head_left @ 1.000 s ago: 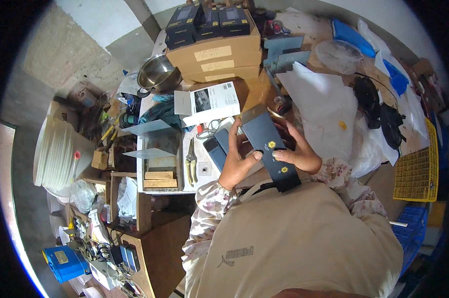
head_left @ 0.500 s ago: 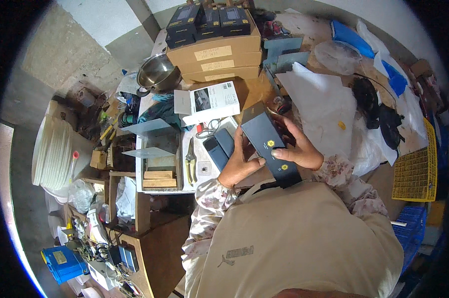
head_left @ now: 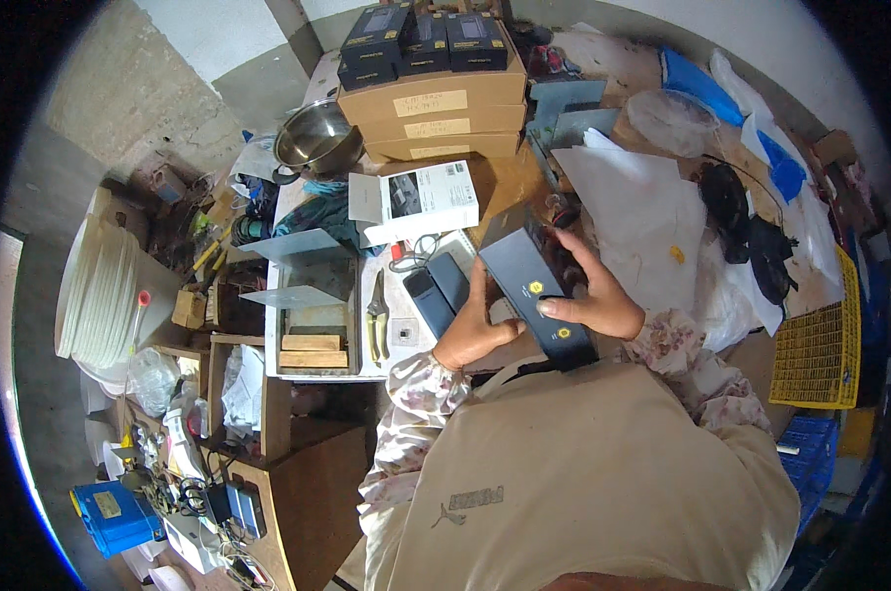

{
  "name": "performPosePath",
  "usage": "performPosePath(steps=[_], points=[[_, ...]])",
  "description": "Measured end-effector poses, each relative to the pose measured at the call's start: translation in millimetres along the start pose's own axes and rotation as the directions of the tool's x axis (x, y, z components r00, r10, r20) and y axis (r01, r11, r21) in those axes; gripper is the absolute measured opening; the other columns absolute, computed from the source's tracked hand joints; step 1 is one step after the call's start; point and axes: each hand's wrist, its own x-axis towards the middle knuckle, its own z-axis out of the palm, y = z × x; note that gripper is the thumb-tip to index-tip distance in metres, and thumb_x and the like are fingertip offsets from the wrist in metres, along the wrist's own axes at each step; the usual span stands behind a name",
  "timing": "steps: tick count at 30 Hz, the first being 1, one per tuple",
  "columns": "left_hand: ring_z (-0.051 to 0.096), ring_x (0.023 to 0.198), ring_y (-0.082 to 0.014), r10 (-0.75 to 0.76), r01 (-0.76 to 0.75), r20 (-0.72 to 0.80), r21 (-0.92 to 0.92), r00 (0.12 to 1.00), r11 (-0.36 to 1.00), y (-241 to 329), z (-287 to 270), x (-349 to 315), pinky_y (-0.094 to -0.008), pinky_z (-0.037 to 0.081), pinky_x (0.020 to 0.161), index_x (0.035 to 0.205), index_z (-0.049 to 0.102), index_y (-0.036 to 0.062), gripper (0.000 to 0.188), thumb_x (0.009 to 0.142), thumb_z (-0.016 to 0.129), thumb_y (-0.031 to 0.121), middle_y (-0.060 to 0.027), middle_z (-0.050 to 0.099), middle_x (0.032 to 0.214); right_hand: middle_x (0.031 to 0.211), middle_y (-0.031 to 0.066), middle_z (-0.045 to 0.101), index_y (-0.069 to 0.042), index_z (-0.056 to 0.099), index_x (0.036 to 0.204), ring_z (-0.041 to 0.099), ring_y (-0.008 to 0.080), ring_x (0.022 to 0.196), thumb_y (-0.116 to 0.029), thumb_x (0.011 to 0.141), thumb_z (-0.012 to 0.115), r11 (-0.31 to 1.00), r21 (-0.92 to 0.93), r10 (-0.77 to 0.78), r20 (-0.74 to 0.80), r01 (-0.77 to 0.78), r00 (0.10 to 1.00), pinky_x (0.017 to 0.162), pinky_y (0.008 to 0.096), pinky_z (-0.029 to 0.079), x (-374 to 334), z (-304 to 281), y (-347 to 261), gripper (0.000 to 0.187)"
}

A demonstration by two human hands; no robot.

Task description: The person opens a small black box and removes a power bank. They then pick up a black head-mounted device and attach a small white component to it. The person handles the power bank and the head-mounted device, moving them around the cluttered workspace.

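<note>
A: Hands first. Landmark is the white printed carton (head_left: 450,197), its flap spread.

B: Right hand (head_left: 608,305) grips the dark box (head_left: 516,271), thumb pressed on the face beside the yellow hexagon marks. Left hand (head_left: 465,330) lies along the box's left side, some fingers hidden; cannot tell whether it truly grips.

A: And the box?

B: Right of the carton and nearer the wearer, held at a slant. Whether its lower end rests on anything is unclear.

A: What changes?

B: Over the last second the left thumb slides off the marked face, down toward its edge. Right thumb stays put; box barely shifts.

A: Meaning?

B: A judgement: left side eases, right hand does more of the steadying. Face now less covered, marks in plain view.

A: Nearby?

B: On the surface (head_left: 394,360), nearer the wearer than the carton: two slim dark cases (head_left: 429,303) side by side, then pruning shears (head_left: 378,320) farther left. Beyond the carton, stacked brown cartons (head_left: 434,123) carry more dark packages (head_left: 477,44). Neither hand touches these.
</note>
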Motion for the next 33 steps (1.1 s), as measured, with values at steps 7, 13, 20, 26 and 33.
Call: performPosePath(steps=[7,13,20,26,33], points=[[0.037,0.124,-0.0258,0.221,-0.301,-0.300,-0.254,0.928,0.919,-4,-11,8,-0.0407,0.023,0.109,0.146,0.010,0.0116,0.102,0.073,0.076,0.040,-0.0110,0.038,0.129,0.131,0.0103,0.042,-0.002,0.024,0.143,0.042,0.0190,0.121,-0.015,0.077,0.074,0.989,0.146,0.040,-0.016,-0.038,0.999,0.100,0.0329,0.036,9,-9,-9,0.084],[0.042,0.115,-0.0269,0.450,-0.419,-0.227,0.173,0.863,0.891,16,-33,22,-0.0382,0.030,0.102,0.111,0.048,0.0085,0.055,0.071,0.077,0.033,-0.0115,0.045,0.118,0.141,0.0143,0.034,-0.007,0.017,0.145,0.037,0.0230,0.128,-0.021,0.077,0.072,0.962,0.243,0.107,0.076,-0.122,0.991,0.104,0.0388,0.034,6,4,10,0.089],[0.044,0.111,-0.0282,0.428,-0.367,-0.274,0.247,0.861,0.897,11,-30,12,-0.0385,0.032,0.098,0.100,0.050,0.0083,0.045,0.069,0.077,0.025,-0.0121,0.046,0.114,0.136,0.0124,0.039,-0.009,0.019,0.145,0.043,0.0214,0.121,-0.019,0.076,0.072,0.920,0.352,0.148,0.091,-0.171,0.985,0.097,0.0363,0.040,-3,10,13,0.087],[0.043,0.112,-0.0299,0.398,-0.306,-0.173,0.398,0.901,0.865,-11,-30,-10,-0.0401,0.031,0.099,0.085,0.051,0.0072,0.034,0.070,0.076,0.026,-0.0146,0.045,0.116,0.124,0.0117,0.049,-0.008,0.026,0.141,0.049,0.0195,0.112,-0.019,0.077,0.068,0.905,0.358,0.257,-0.034,-0.228,0.966,0.089,0.0345,0.046,-20,-18,40,0.078],[0.017,0.139,-0.0354,0.064,-0.101,-0.094,-0.478,0.994,0.872,-17,5,-3,-0.0453,0.017,0.111,0.146,-0.017,0.0170,0.117,0.076,0.070,0.053,-0.0220,0.013,0.151,0.129,0.0100,0.045,-0.001,0.024,0.143,0.046,0.0174,0.115,-0.014,0.075,0.071,0.994,0.075,0.088,-0.103,-0.081,0.991,0.097,0.0310,0.039,13,-10,-8,0.084]])
